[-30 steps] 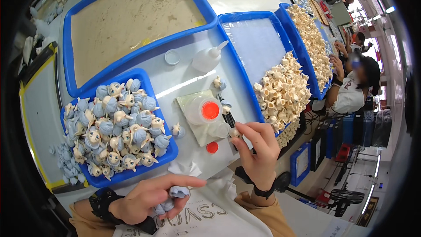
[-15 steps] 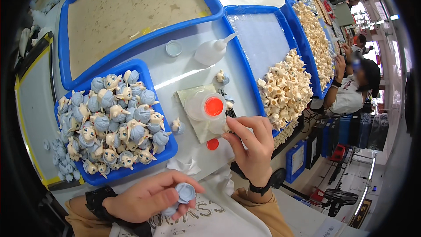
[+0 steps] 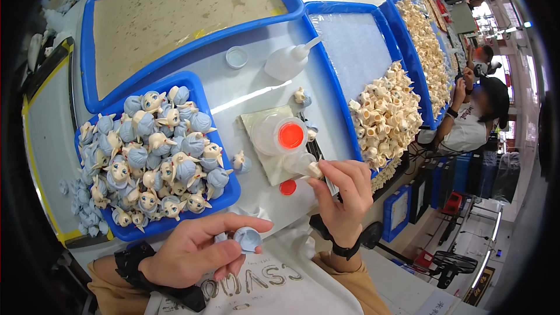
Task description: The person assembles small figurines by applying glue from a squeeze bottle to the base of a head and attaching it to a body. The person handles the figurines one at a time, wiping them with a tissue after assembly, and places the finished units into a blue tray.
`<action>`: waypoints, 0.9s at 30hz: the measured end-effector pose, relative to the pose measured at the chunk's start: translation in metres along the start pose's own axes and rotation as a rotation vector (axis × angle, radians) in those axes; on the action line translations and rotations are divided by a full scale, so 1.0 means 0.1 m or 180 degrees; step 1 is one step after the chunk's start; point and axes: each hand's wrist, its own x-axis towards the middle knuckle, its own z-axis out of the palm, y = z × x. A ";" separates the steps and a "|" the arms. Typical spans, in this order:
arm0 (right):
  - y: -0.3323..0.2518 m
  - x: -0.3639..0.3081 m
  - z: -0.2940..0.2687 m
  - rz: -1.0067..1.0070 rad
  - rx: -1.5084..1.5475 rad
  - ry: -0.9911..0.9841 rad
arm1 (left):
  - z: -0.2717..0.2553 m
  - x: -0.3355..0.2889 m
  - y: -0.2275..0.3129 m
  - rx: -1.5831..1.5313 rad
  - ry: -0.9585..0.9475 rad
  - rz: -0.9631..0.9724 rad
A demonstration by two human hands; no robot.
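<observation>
**Fingers (image 3: 345, 176) of the right hand (image 3: 344, 204) pinch a small cream piece (image 3: 315, 170); the left hand (image 3: 201, 251) cradles blue parts**

The right thumb and index finger grasp the cream piece between their tips, right at the mouth of a small clear cup (image 3: 298, 163); whether piece and cup touch, I cannot tell. The left hand, palm partly turned up, grips a hollow, bowl-shaped blue hair piece (image 3: 248, 239) near its fingertips, the hollow facing the camera. At least 1 more blue part (image 3: 220, 237) shows between the left fingers, mostly hidden. The 2 hands are well apart.

The clear cup stands on a pale greenish pad (image 3: 251, 121), beside a larger translucent jar (image 3: 269, 134) with a round red top. A flat red disc (image 3: 287, 187) lies on the table just off the pad. Around the pad are 3 loose doll heads with blue hair: 1 on its left (image 3: 241, 162), 1 beyond it (image 3: 302, 97) and 1 at its right (image 3: 311, 131).

Farther off stand a white squeeze bottle (image 3: 286, 64) and a shallow clear dish (image 3: 237, 57). On the left, a blue tray (image 3: 227, 198) is heaped with blue-haired doll heads; more blue parts (image 3: 81, 204) lie outside it. A large blue tray with a tan bottom (image 3: 186, 23) sits behind. On the right, a heap of cream pieces (image 3: 385, 116) fills the near end of another blue tray (image 3: 332, 81). A person in a white shirt (image 3: 466, 131) works beyond.
</observation>
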 end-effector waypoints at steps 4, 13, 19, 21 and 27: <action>-0.06 -0.07 -0.02 0.0117 0.0491 0.0222 | 0.02 0.03 0.04 0.0284 0.0184 0.0070; -0.54 -0.02 -0.07 -0.0470 0.1959 -0.0104 | -0.01 0.04 0.01 0.0356 0.0233 0.0205; -0.55 0.02 -0.02 -0.0645 0.1616 -0.0377 | -0.02 0.08 -0.02 0.0901 0.0363 0.0421; -0.59 0.03 -0.02 -0.0717 0.1490 -0.0390 | -0.02 0.07 -0.05 0.0505 0.0322 0.0317; -0.71 0.04 -0.06 -0.1125 0.0736 -0.0474 | 0.11 -0.05 -0.06 -0.0433 0.0344 -0.0145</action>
